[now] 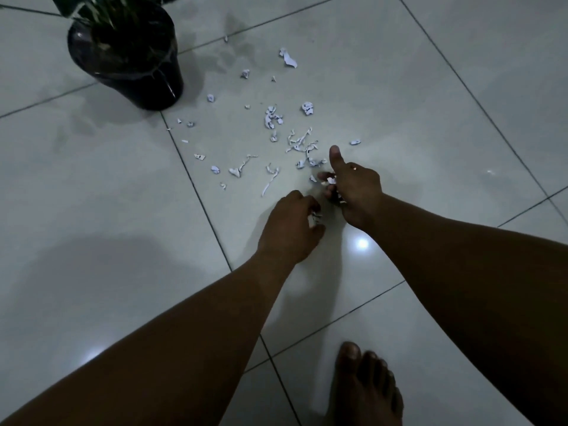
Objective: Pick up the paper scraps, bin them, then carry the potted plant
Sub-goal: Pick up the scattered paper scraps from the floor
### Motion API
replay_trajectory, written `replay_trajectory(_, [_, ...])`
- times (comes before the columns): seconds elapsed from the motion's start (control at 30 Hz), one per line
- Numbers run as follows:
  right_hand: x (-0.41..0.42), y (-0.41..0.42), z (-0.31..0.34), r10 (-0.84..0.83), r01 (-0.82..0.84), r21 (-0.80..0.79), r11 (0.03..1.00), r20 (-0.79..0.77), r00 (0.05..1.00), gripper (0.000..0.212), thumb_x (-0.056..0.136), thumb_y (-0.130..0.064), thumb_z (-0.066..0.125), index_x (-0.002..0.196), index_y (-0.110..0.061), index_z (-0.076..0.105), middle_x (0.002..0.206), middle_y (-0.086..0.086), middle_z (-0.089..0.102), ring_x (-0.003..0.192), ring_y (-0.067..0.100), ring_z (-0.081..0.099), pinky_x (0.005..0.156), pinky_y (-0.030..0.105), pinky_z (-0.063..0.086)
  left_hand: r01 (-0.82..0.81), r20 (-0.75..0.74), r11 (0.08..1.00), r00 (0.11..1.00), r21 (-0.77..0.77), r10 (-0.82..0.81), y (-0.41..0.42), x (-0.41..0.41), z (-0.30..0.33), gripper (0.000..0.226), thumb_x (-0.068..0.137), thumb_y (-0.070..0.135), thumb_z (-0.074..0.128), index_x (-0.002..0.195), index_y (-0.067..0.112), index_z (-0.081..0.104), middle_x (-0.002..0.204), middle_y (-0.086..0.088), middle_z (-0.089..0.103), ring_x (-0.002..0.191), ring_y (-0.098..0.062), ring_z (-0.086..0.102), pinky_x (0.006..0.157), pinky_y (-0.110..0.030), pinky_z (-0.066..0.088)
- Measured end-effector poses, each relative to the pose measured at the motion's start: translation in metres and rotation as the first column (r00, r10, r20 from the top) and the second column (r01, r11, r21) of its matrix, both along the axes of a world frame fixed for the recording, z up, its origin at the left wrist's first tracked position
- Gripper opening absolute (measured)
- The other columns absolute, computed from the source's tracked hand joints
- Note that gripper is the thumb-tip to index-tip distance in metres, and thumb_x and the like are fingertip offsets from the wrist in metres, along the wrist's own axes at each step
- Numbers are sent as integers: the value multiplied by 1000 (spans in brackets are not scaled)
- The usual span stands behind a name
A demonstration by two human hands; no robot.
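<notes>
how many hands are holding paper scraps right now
2. The left hand grips scraps low over the tiled floor; the right hand, just beside it, holds more. Anything deeper in the palms is hidden.

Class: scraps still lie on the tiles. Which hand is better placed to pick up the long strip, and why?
Probably the left hand. It hovers just below the long strip, whereas the right hand sits further to the right, its fingers already curled round gathered scraps.

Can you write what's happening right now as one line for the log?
step: gathering paper scraps | left hand: holds scraps | right hand: holds scraps, thumb up | potted plant: untouched on floor | bin: unseen
</notes>
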State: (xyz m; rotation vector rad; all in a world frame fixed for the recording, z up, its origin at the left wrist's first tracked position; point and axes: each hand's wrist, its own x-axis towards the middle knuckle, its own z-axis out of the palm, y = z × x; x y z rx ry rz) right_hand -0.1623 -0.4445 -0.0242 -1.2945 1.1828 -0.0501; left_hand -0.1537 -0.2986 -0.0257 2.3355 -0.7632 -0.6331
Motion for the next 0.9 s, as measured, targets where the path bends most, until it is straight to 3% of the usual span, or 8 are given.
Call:
replay_trajectory(0.07, [2, 1, 0, 0, 0, 22, 1000, 40, 999, 54, 84, -61, 62, 54, -16, 64, 71, -1, 76, 44, 14, 54, 56, 29, 47, 49, 25, 999, 998, 12, -49, 2, 5, 0, 28, 84, 25, 75, 110, 17, 73, 103, -5, 66, 100, -22, 62, 88, -32, 49])
replay_trajectory(0.17, [3, 4, 1, 9, -9, -20, 1000, 9, 1000, 63, 81, -64, 64, 39, -17, 59, 47, -1, 62, 41, 14, 50, 44, 22, 41, 28, 44, 999, 999, 45, -30, -5, 14, 1, 18, 87, 20, 71, 104, 19, 77, 101, -5, 72, 99, -23, 65, 83, -27, 46])
replay_trajectory(0.27, [1, 10, 4, -55, 53, 41, 998, 51, 997, 50, 81, -58, 69, 60, -12, 66, 40, -1, 52, 34, 13, 45, 38, 17, 35, -26, -3, 997, 1000, 69, 26, -12, 16, 2, 16, 88, 21, 68, 100, 18, 78, 101, -5, 74, 100, -24, 66, 82, -25, 46])
replay_trajectory(0.37, [-3, 12, 3, 0, 2, -40, 999, 50, 999, 47, 85, -59, 63, 68, -16, 73, 42, -2, 54, 38, 13, 47, 43, 22, 39, -176, -89, 984, 980, 27, 178, -16, 15, 2, 18, 88, 25, 68, 99, 17, 79, 101, -3, 77, 98, -19, 69, 80, -19, 43])
replay_trajectory(0.53, [1, 6, 4, 67, -89, -261, 961, -90, 994, 61, 90, -61, 48, 59, -11, 63, 62, 7, 64, 65, 26, 59, 75, 44, 54, -372, -256, 914, 910, -163, 325, -22, 9, 13, 16, 89, 21, 68, 98, 22, 80, 97, 7, 78, 81, 0, 65, 78, -8, 45])
replay_trajectory(0.63, [5, 6, 5, 112, -134, -204, 970, -117, 987, 48, 88, -52, 55, 55, -16, 58, 54, 1, 62, 64, 26, 58, 68, 40, 48, -383, -270, 898, 908, -217, 322, -25, 8, 22, 20, 85, 13, 67, 96, 23, 81, 93, 8, 78, 81, 1, 66, 75, -6, 44])
replay_trajectory(0.8, [7, 9, 5, 162, -177, -132, 975, -113, 980, 45, 93, -46, 51, 63, -13, 58, 55, 6, 54, 52, 24, 51, 54, 31, 42, -477, -356, 847, 853, -234, 382, -27, 19, 30, 21, 78, 6, 72, 93, 20, 76, 82, 3, 78, 80, -6, 72, 76, -21, 54])
replay_trajectory(0.9, [7, 4, 2, 198, -233, -332, 914, -136, 971, 56, 97, -51, 44, 59, -12, 59, 56, 5, 57, 60, 26, 58, 61, 32, 45, -399, -442, 881, 858, -254, 261, -23, 28, 32, 26, 82, 12, 73, 102, 24, 62, 81, 4, 78, 83, -3, 73, 79, -24, 54])
